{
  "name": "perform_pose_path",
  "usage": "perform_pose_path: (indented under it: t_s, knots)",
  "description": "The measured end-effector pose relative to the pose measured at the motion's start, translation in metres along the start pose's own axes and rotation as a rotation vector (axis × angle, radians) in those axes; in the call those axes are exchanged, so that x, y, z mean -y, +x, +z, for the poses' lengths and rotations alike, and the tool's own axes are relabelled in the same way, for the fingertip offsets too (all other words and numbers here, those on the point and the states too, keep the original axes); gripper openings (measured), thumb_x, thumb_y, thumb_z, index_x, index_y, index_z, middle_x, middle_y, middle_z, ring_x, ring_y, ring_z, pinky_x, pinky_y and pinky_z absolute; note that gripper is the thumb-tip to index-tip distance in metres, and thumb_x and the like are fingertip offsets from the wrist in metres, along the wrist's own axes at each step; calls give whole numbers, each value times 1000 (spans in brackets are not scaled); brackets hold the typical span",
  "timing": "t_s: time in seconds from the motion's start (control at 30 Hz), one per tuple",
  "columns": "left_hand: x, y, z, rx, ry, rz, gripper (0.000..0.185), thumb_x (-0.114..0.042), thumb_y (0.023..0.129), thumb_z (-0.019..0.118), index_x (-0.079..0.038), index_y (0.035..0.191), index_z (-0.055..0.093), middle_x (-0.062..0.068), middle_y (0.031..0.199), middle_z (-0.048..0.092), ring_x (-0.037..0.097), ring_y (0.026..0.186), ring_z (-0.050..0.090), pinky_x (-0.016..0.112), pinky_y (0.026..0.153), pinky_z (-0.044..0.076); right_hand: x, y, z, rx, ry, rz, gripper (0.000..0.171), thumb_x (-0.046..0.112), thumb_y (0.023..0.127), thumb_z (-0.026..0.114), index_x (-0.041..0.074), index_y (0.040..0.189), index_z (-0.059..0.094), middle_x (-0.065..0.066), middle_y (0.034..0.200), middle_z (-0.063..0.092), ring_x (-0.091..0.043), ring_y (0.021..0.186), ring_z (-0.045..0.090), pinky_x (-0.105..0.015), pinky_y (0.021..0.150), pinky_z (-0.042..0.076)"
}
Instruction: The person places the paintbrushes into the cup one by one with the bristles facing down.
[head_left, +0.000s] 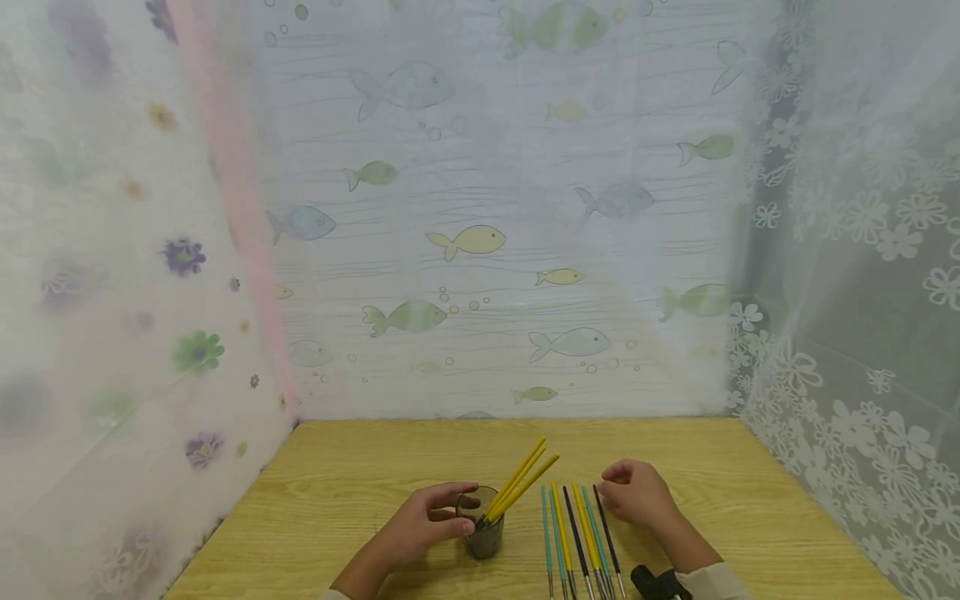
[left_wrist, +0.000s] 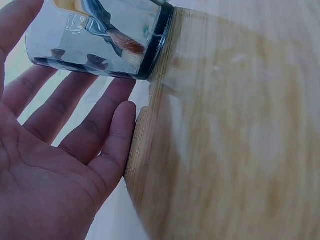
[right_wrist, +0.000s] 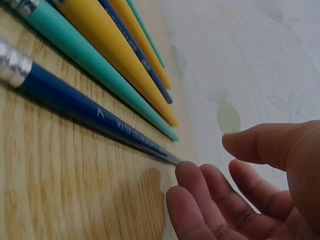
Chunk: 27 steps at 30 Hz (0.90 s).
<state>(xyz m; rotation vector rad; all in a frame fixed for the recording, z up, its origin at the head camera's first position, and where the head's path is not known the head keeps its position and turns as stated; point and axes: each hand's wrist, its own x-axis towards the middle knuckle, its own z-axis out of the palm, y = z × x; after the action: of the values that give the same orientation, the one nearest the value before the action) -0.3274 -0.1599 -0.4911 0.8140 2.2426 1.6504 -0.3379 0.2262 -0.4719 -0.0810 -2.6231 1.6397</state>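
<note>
My left hand [head_left: 420, 525] holds a smoky clear glass [head_left: 483, 546] standing on the table, thumb at the near side and fingers around the far side. Several yellow-handled paintbrushes [head_left: 517, 483] lean rightward in it, bristles down; a brown bristle tip [left_wrist: 127, 42] shows through the glass in the left wrist view. Right of the glass lies a row of paintbrushes with teal, yellow and dark blue handles, handle ends pointing away. My right hand [head_left: 637, 493] is beside the rightmost dark blue paintbrush [right_wrist: 75, 105], fingertips close to its handle end, thumb apart. Whether they touch is unclear.
The wooden table [head_left: 360, 450] ends at a fish-patterned curtain [head_left: 480, 333] behind, with flowered sheets at both sides. A black device [head_left: 656, 583] sits at the right wrist. Several teal [head_left: 546, 525] and yellow brushes lie close together in the row.
</note>
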Motion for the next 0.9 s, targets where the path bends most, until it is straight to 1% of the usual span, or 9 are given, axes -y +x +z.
perform_pose_path:
  t_s: [0.1,0.23,0.4,0.53,0.7,0.9]
  knots:
    - [0,0,0,2,-1,3,51,-28,103,67,-18,151,54,17,143,61,40,132,58,39,101,57,-2,1,-2,8,-25,13,20,8,93,74,-3,109,67,-13,101,69,-19,77,71,-37,65,62]
    - [0,0,0,4,-1,3,51,-28,103,67,-19,151,54,17,144,61,40,133,58,40,101,57,-3,2,-2,25,-24,39,22,8,94,73,-5,111,66,-14,101,69,-21,76,71,-37,64,62]
    - [0,-1,0,4,-6,1,52,-28,103,67,-17,152,54,18,144,61,39,132,59,37,99,57,-2,1,-1,53,-17,72,22,6,94,72,-6,111,65,-16,101,69,-22,74,71,-37,64,62]
    - [0,0,0,5,-7,0,52,-28,103,67,-17,152,53,19,144,60,39,131,59,36,98,58,-1,-1,0,69,-20,86,24,7,93,72,-6,111,65,-15,97,70,-22,73,71,-37,64,62]
    - [1,0,-1,7,-7,0,51,-28,103,67,-19,152,54,19,145,60,40,133,58,39,100,57,0,-3,1,73,-58,71,27,7,89,76,-6,111,67,-12,90,71,-21,73,70,-36,62,61]
    - [2,0,-1,7,-8,-3,52,-29,103,67,-18,152,54,19,144,60,40,132,58,40,101,57,1,-5,3,101,-128,64,33,10,83,83,-4,109,69,-10,88,71,-20,74,69,-36,61,60]
